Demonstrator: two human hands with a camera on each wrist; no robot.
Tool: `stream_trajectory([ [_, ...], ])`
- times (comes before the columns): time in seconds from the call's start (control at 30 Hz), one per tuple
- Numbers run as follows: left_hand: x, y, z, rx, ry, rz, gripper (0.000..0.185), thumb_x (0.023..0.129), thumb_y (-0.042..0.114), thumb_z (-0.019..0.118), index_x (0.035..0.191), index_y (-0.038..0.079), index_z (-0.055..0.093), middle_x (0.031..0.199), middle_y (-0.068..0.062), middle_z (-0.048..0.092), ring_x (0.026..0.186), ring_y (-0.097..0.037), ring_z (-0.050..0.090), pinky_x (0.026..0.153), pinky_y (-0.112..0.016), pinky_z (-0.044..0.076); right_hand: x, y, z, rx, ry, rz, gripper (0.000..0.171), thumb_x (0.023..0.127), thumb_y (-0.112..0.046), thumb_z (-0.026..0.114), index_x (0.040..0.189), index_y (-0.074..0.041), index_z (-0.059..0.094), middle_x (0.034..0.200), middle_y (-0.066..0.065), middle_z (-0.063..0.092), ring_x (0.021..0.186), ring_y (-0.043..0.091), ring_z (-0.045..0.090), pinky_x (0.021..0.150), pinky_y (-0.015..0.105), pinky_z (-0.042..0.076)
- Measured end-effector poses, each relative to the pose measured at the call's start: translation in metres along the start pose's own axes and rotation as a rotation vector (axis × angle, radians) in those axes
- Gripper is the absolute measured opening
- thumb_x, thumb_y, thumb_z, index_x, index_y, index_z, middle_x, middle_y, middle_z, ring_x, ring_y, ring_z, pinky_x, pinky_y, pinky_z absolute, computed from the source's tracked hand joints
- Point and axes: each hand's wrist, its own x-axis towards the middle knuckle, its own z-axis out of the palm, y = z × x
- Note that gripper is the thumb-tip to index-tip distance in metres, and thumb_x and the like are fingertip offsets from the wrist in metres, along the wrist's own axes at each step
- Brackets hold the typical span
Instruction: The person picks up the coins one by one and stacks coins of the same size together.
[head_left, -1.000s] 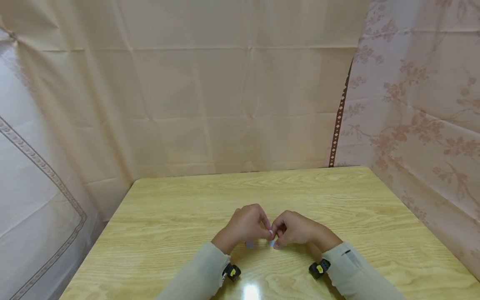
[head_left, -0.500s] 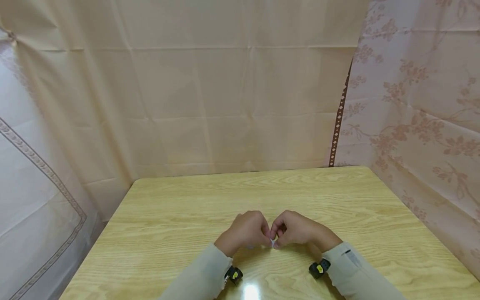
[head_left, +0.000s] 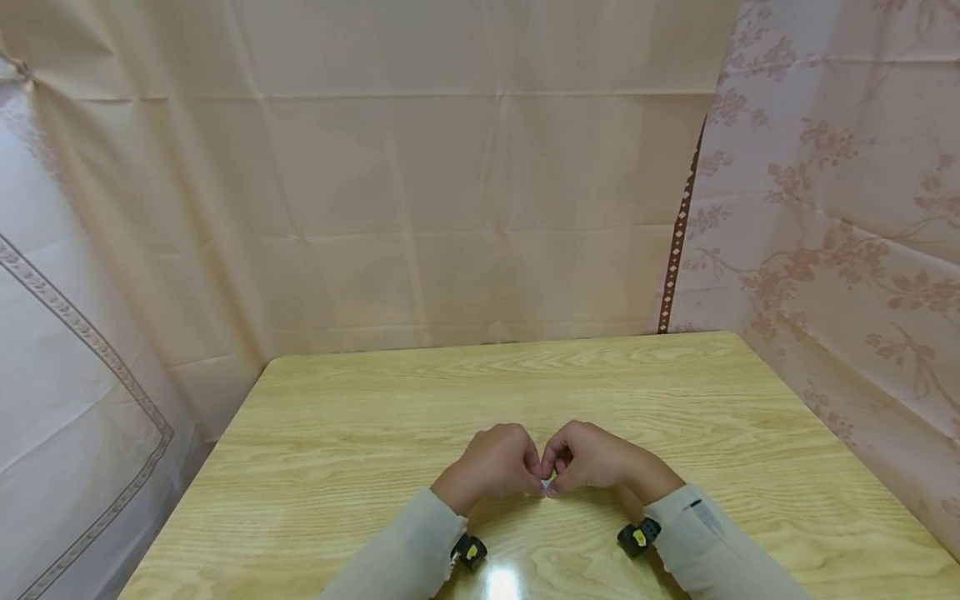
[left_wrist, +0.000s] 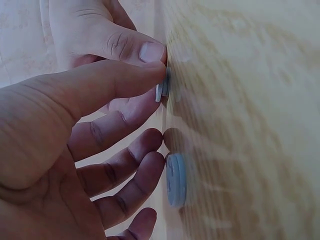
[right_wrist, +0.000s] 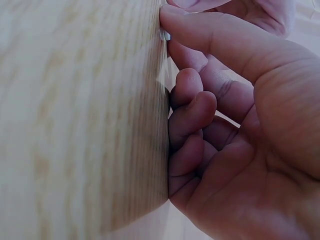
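Note:
My left hand (head_left: 497, 461) and right hand (head_left: 597, 457) meet low over the table, their thumb tips side by side. Between the left thumb and index finger I pinch a thin, pale disc (left_wrist: 159, 90), which lies against another small bluish piece at the table surface. My right thumb and index finger hold that lower piece from the other side; only a sliver of the pieces (right_wrist: 165, 35) shows in the right wrist view. Under the left hand's other fingers lies a pale blue round stack (left_wrist: 176, 180), nearly hidden in the head view.
The wood-grain table (head_left: 375, 417) extends behind and to both sides of the hands. A beige curtain (head_left: 450, 208) hangs along its back edge, and a floral cloth (head_left: 847, 250) hangs at the right.
My left hand has come down slightly, bringing its disc from above onto the piece at the right fingertips. It now covers most of the round stack beside it. The right hand has stayed put.

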Motion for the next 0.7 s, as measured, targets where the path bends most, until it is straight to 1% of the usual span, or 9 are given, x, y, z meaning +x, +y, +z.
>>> stream_trajectory([
  [0.2, 0.001, -0.002, 0.000, -0.030, -0.009, 0.005, 0.027, 0.075, 0.027, 0.093, 0.061, 0.027, 0.070, 0.066, 0.020, 0.063, 0.063, -0.005, 0.054, 0.072, -0.035, 0.045, 0.000, 0.001, 0.000, -0.014, -0.002, -0.004, 0.014, 0.080, -0.013, 0.089, 0.087, -0.015, 0.077, 0.068, -0.001, 0.060, 0.061, 0.007, 0.050, 0.054, 0.020, 0.040],
  [0.33, 0.002, -0.005, -0.002, -0.098, -0.031, 0.000, 0.022, 0.076, 0.023, 0.093, 0.065, 0.025, 0.073, 0.069, 0.017, 0.065, 0.062, -0.007, 0.055, 0.061, -0.029, 0.046, 0.000, 0.001, -0.002, -0.008, -0.012, -0.003, 0.013, 0.081, -0.011, 0.087, 0.089, -0.013, 0.077, 0.069, -0.001, 0.060, 0.062, 0.008, 0.050, 0.055, 0.020, 0.041],
  [0.43, 0.002, -0.008, -0.003, -0.146, -0.047, -0.015, 0.019, 0.076, 0.016, 0.091, 0.070, 0.022, 0.074, 0.072, 0.014, 0.067, 0.060, -0.009, 0.057, 0.056, -0.027, 0.049, 0.000, 0.001, -0.003, -0.006, -0.017, 0.003, 0.013, 0.082, -0.008, 0.085, 0.090, -0.012, 0.076, 0.071, -0.002, 0.060, 0.064, 0.008, 0.050, 0.056, 0.020, 0.041],
  [0.57, 0.003, -0.010, -0.003, -0.151, -0.052, -0.039, 0.018, 0.075, 0.009, 0.088, 0.072, 0.021, 0.075, 0.073, 0.013, 0.068, 0.063, -0.009, 0.060, 0.058, -0.026, 0.051, 0.000, 0.002, -0.003, -0.005, -0.023, -0.001, 0.012, 0.083, -0.006, 0.084, 0.091, -0.010, 0.076, 0.072, -0.003, 0.060, 0.064, 0.007, 0.050, 0.057, 0.019, 0.042],
  [0.7, 0.004, -0.011, -0.002, -0.124, -0.045, -0.047, 0.019, 0.075, 0.009, 0.089, 0.071, 0.022, 0.075, 0.072, 0.014, 0.067, 0.065, -0.007, 0.059, 0.059, -0.025, 0.051, 0.000, 0.003, -0.003, 0.008, -0.029, -0.011, 0.011, 0.083, -0.005, 0.083, 0.091, -0.008, 0.076, 0.072, -0.002, 0.061, 0.063, 0.007, 0.050, 0.057, 0.019, 0.042],
])
